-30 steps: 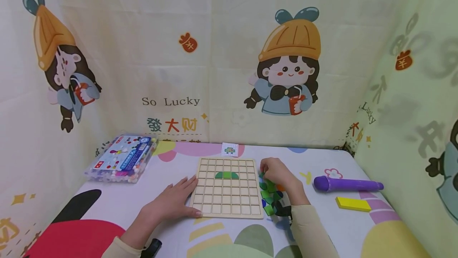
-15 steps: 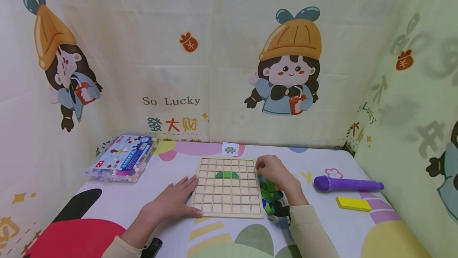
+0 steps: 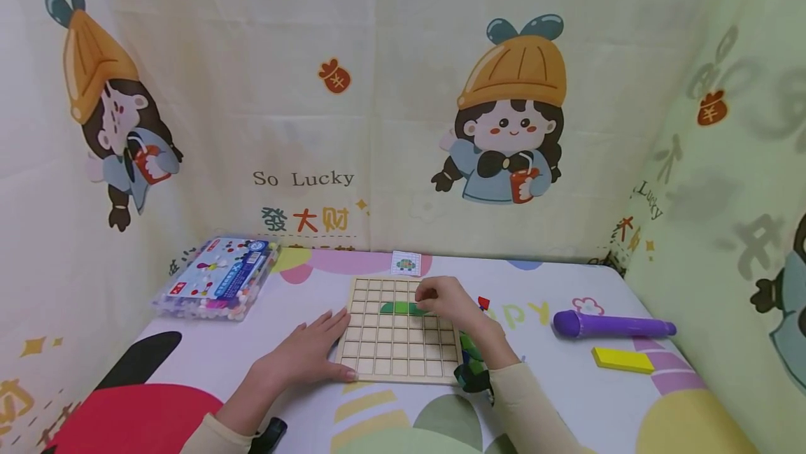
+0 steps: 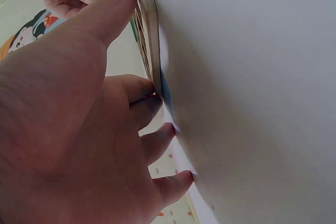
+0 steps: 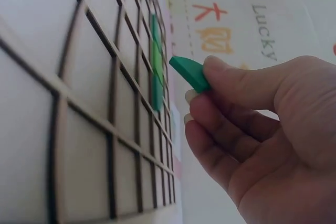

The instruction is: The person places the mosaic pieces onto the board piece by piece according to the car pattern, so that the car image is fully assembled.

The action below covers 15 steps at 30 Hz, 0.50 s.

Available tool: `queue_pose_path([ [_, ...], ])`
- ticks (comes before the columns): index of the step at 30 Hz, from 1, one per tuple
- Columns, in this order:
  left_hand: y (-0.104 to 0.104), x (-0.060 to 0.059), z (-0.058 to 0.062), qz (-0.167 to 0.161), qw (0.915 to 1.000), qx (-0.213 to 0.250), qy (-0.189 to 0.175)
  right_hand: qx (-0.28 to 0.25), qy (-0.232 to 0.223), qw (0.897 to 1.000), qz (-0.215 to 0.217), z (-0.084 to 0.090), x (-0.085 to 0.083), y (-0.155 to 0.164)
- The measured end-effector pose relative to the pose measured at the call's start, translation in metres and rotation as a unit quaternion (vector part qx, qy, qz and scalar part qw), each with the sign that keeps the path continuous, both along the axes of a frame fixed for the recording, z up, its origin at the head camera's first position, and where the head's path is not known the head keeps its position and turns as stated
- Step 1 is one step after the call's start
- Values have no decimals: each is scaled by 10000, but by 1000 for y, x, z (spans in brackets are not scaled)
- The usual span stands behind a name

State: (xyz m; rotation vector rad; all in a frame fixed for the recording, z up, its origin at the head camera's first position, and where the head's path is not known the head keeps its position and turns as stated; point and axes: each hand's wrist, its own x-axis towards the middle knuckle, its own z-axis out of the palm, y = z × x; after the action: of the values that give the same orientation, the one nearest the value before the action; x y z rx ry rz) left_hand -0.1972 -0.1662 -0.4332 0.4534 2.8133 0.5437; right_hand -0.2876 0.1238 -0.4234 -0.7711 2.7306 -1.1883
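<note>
My right hand is over the upper right of a wooden grid board. Between thumb and fingertips it pinches a green, curved-edged tile, held in the air just off the grid in the right wrist view. A row of green tiles, lighter in the middle and darker at the ends, lies in the board's upper cells. My left hand rests spread along the board's left side, its thumb against the edge. A pile of green and blue tiles beside the board's right edge is partly hidden by my right forearm.
Behind the board lies a small pattern card. A clear plastic box stands at the back left. A red tile sits right of the board. Farther right are a purple microphone-shaped object and a yellow block.
My right hand has moved left from above the tile pile to over the board, carrying the green tile. A red tile has come into sight behind it. My left hand stays put.
</note>
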Motion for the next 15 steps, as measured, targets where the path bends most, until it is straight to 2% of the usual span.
queue_pose_path([
  [8,1,1,1,5,10000,-8,-1,-51,115,9999,23,-6,7,-26],
  [15,1,0,1,4,10000,-18,8,-123,-99,9997,170,-8,13,-41],
])
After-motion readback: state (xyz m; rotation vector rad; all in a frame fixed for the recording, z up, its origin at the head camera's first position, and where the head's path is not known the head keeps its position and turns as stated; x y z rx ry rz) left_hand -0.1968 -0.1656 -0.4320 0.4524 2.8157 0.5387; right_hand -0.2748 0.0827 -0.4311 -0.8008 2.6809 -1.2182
